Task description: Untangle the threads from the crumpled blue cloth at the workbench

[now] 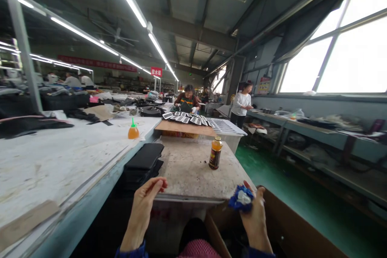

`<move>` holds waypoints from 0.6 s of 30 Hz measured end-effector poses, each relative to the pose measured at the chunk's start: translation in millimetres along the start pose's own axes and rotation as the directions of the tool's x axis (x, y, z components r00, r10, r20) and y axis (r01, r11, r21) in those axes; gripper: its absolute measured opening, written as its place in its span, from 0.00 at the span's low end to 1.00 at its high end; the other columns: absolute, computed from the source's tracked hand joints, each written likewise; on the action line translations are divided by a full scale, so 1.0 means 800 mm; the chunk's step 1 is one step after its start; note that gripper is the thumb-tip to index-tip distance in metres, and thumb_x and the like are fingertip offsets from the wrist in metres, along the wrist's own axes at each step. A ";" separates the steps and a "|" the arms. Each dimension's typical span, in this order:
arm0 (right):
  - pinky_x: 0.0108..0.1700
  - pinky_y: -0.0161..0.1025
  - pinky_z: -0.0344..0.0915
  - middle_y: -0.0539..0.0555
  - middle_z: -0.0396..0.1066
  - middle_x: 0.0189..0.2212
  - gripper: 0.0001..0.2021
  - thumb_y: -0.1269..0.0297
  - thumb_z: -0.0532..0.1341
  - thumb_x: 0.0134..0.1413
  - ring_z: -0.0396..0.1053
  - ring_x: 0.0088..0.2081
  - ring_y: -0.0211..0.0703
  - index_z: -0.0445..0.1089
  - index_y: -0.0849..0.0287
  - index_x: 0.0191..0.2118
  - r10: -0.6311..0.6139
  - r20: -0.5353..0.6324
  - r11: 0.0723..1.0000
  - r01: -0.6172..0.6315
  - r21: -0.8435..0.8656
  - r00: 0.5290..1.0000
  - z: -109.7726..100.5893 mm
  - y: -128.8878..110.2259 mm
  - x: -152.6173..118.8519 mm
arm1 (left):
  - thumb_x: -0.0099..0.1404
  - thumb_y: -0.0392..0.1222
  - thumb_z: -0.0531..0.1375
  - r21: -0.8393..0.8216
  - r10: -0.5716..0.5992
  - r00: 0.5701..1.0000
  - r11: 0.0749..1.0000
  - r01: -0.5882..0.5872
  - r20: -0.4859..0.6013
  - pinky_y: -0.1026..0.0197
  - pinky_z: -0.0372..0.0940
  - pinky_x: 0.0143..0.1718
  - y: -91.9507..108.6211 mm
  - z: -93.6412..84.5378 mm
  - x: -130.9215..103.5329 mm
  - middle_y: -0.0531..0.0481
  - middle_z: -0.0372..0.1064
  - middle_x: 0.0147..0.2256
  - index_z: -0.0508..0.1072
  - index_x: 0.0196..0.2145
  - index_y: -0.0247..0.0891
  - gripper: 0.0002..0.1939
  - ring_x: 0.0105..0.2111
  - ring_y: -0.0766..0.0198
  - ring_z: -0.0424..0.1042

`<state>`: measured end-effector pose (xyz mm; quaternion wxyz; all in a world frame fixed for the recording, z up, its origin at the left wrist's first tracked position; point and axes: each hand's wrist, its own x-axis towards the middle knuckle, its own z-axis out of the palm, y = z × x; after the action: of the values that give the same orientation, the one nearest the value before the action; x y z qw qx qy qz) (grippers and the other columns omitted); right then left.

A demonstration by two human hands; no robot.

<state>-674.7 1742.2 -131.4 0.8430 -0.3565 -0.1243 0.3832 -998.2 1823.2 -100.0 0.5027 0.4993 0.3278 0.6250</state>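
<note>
In the head view my left hand [147,198] hovers at the near left edge of the small worktable [187,169], its thumb pressed near curled fingers. Whatever may lie between those fingers is hidden. My right hand [255,209] grips a crumpled blue and white cloth-like wad [242,198] above an open cardboard box [281,225]. Just beyond my left hand lies a stack of black flat pieces [145,157]. A bottle of amber liquid with a dark label [215,154] stands upright on the worktable, apart from both hands.
A long white-topped table [75,157] runs along the left, carrying an orange squeeze bottle with a green nozzle [133,130]. Ahead, a brown board [184,127] bears white-and-black pieces. One co-worker [188,98] sits beyond it; another person [241,102] stands by the right-hand bench [272,119].
</note>
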 end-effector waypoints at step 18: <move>0.52 0.52 0.72 0.58 0.76 0.47 0.31 0.71 0.68 0.36 0.74 0.48 0.54 0.72 0.59 0.53 0.118 0.327 0.971 -0.179 0.161 0.938 0.034 0.014 -0.016 | 0.61 0.42 0.67 -0.376 -0.497 0.867 0.811 0.448 -0.038 0.66 0.71 0.28 -0.147 -0.060 0.010 0.47 0.77 0.28 0.78 0.29 0.33 0.08 0.27 0.65 0.75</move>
<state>-702.4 1751.4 -119.1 0.8107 -0.2179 -0.1932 0.5079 -1008.2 1868.2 -218.4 0.7006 0.2596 0.3565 0.5609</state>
